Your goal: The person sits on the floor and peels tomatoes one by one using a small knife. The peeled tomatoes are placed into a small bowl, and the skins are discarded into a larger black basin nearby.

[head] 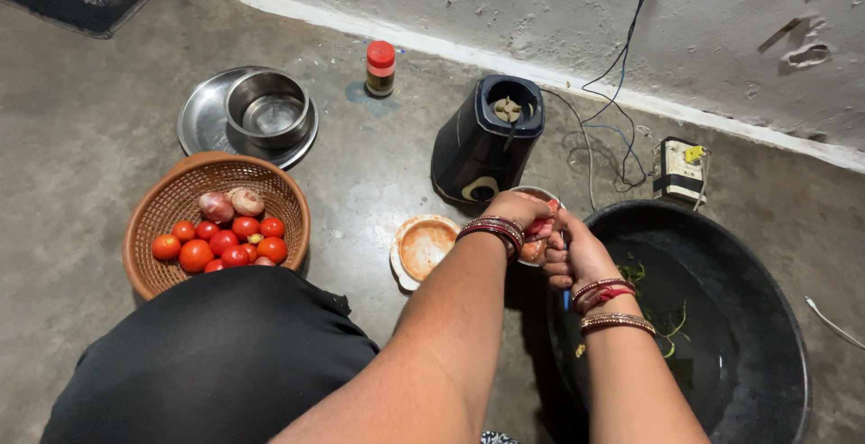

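My left hand (521, 210) grips the rim of a small steel mixer jar (543, 195) smeared with orange-red pulp. The jar is held at the near edge of a big black tub (766, 318). Right beside it, my right hand (569, 255) is closed around a thin blue-handled utensil (566, 299) whose tip is hidden in the jar. Both wrists wear red and gold bangles. The jar's round lid (423, 247), coated with orange paste, lies upturned on the floor just left of my hands. The dark mixer base (485, 142) stands behind them.
A woven basket (162, 205) of tomatoes (232, 244) and onions sits at left, by my black-clad knee (216, 363). Behind it, a steel bowl (268, 109) rests on a steel plate. A red-capped bottle (380, 68), a white socket box (680, 170) and wires lie along the wall. Green scraps float in the tub.
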